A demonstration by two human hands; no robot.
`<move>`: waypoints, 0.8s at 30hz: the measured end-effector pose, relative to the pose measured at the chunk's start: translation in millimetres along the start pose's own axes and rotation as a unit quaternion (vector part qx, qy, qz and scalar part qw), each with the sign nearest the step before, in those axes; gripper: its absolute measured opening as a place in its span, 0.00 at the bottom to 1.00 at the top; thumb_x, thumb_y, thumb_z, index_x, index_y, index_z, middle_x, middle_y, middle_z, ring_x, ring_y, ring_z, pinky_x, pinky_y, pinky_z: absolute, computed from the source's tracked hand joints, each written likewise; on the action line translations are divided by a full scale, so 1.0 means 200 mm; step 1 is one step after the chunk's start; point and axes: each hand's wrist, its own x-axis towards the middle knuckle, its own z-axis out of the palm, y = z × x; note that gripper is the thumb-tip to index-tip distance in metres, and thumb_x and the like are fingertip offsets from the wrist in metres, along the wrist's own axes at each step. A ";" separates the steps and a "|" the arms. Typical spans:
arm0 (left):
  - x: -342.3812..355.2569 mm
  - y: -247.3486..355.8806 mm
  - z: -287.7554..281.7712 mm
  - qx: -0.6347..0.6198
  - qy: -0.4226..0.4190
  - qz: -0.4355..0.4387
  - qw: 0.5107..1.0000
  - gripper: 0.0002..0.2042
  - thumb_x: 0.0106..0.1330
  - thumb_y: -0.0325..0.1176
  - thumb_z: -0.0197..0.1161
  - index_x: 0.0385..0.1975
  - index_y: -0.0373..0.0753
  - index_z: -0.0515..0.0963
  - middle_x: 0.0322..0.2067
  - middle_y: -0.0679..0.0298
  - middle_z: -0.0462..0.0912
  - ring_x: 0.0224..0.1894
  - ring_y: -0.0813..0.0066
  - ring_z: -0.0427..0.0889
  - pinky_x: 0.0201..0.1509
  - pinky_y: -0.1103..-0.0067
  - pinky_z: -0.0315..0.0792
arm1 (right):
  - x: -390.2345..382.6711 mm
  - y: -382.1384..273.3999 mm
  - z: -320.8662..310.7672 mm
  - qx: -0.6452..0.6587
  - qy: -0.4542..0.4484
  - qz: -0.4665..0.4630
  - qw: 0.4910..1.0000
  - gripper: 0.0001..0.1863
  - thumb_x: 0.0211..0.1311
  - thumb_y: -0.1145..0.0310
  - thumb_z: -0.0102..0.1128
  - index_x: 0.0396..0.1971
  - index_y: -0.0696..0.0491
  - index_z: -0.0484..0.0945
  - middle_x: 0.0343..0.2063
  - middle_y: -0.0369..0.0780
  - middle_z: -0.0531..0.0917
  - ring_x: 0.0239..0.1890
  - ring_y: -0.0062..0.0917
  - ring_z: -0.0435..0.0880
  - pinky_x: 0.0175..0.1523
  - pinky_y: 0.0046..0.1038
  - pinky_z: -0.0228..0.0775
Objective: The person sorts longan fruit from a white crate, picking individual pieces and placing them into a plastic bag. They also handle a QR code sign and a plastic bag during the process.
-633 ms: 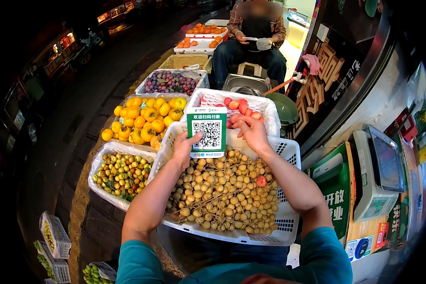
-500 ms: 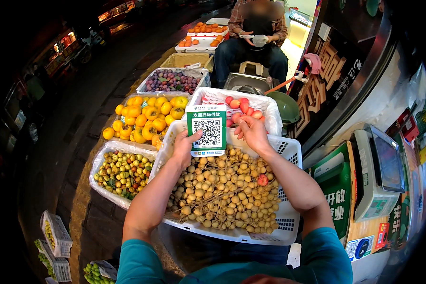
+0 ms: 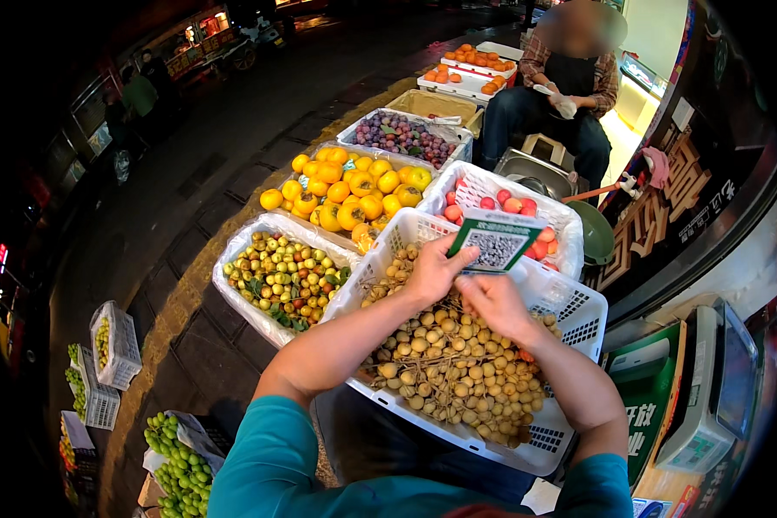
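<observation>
My left hand [image 3: 442, 269] grips a green and white payment-code card [image 3: 495, 243] by its left edge, thumb on the front face. The card leans back over the far side of a white plastic crate [image 3: 578, 311] full of longans [image 3: 466, 371] on thin brown stems. Just below the card, close beside my left hand, my right hand [image 3: 497, 302] has its fingers curled in. Whatever its fingertips hold, if anything, is hidden. Behind the card, pinkish-red fruits [image 3: 516, 205] lie in white netting in another white crate [image 3: 447, 183].
Yellow persimmons [image 3: 354, 194], green-brown jujubes [image 3: 285, 276] and purple plums [image 3: 397, 136] fill boxes on the left and beyond. Past the crates sits a person [image 3: 570, 86] in a dark apron. A scale with a screen [image 3: 708, 388] stands at right; green grapes [image 3: 177, 466] lie lower left.
My view has swung left, shifting the crates rightward. The card has tipped back and turned. My right hand has drawn back from the red fruits to below the card.
</observation>
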 end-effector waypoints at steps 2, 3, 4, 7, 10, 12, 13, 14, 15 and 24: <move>-0.04 -0.01 0.02 0.000 -0.035 -0.016 0.999 0.12 0.72 0.36 0.62 0.46 0.33 0.81 0.36 0.66 0.85 0.36 0.83 0.80 0.40 0.80 0.77 | -0.02 -0.05 0.03 0.050 -0.052 0.021 0.997 0.23 0.77 0.57 0.49 0.29 0.60 0.80 0.21 0.37 0.82 0.21 0.17 0.78 0.29 0.22 0.71; -0.05 -0.01 0.02 0.000 -0.044 -0.042 0.998 0.12 0.72 0.35 0.62 0.46 0.32 0.81 0.36 0.65 0.85 0.36 0.83 0.80 0.41 0.80 0.77 | -0.03 -0.05 0.04 0.075 -0.078 0.032 0.994 0.23 0.77 0.57 0.49 0.30 0.61 0.80 0.22 0.38 0.83 0.21 0.17 0.78 0.29 0.22 0.72; -0.06 0.02 0.02 0.001 -0.054 -0.066 0.996 0.12 0.71 0.34 0.62 0.47 0.32 0.80 0.36 0.65 0.86 0.36 0.82 0.80 0.41 0.80 0.78 | -0.03 -0.04 0.06 0.152 -0.091 0.060 0.982 0.24 0.73 0.54 0.55 0.30 0.62 0.81 0.23 0.40 0.84 0.23 0.22 0.82 0.28 0.25 0.73; -0.08 -0.01 0.04 0.029 -0.064 -0.124 0.990 0.12 0.70 0.35 0.64 0.44 0.31 0.81 0.33 0.67 0.85 0.33 0.84 0.79 0.36 0.82 0.77 | -0.04 -0.02 0.07 0.145 -0.110 0.048 0.982 0.23 0.72 0.54 0.56 0.30 0.62 0.81 0.23 0.39 0.84 0.23 0.19 0.81 0.28 0.23 0.73; -0.09 -0.03 0.04 0.061 -0.073 -0.102 0.990 0.12 0.70 0.35 0.64 0.42 0.31 0.81 0.32 0.68 0.84 0.32 0.85 0.77 0.35 0.83 0.75 | -0.04 -0.03 0.08 0.144 -0.114 0.043 0.982 0.22 0.70 0.55 0.60 0.31 0.62 0.81 0.23 0.39 0.84 0.21 0.18 0.79 0.27 0.21 0.72; -0.08 -0.05 0.05 0.064 -0.067 -0.099 0.991 0.11 0.70 0.35 0.64 0.42 0.31 0.81 0.32 0.68 0.84 0.32 0.85 0.77 0.35 0.82 0.75 | -0.04 -0.03 0.08 0.151 -0.120 0.049 0.980 0.21 0.69 0.56 0.62 0.31 0.62 0.81 0.23 0.38 0.84 0.20 0.17 0.79 0.26 0.21 0.72; -0.08 -0.05 0.05 0.066 -0.065 -0.097 0.991 0.11 0.70 0.34 0.64 0.42 0.31 0.81 0.32 0.68 0.84 0.32 0.85 0.77 0.35 0.82 0.75 | -0.03 -0.03 0.08 0.154 -0.122 0.055 0.979 0.20 0.68 0.56 0.62 0.31 0.62 0.81 0.23 0.38 0.84 0.20 0.17 0.79 0.26 0.20 0.71; -0.08 -0.04 0.05 0.069 -0.062 -0.092 0.991 0.11 0.70 0.33 0.63 0.43 0.31 0.81 0.32 0.68 0.84 0.32 0.85 0.77 0.35 0.82 0.75 | -0.03 -0.03 0.08 0.156 -0.123 0.062 0.978 0.20 0.68 0.57 0.63 0.31 0.62 0.82 0.22 0.38 0.84 0.19 0.16 0.79 0.25 0.20 0.71; -0.08 -0.04 0.05 0.072 -0.060 -0.088 0.992 0.10 0.70 0.32 0.63 0.43 0.31 0.81 0.32 0.68 0.84 0.32 0.85 0.77 0.35 0.82 0.75 | -0.03 -0.03 0.08 0.153 -0.133 0.067 0.977 0.17 0.69 0.60 0.62 0.31 0.62 0.81 0.23 0.38 0.85 0.20 0.16 0.79 0.26 0.20 0.71; -0.06 -0.06 0.02 0.076 -0.061 -0.041 0.994 0.11 0.69 0.31 0.63 0.46 0.32 0.82 0.34 0.65 0.86 0.36 0.84 0.79 0.42 0.79 0.76 | -0.04 -0.04 0.04 0.080 -0.160 0.015 0.984 0.11 0.71 0.69 0.56 0.33 0.60 0.81 0.25 0.38 0.86 0.24 0.17 0.82 0.30 0.21 0.74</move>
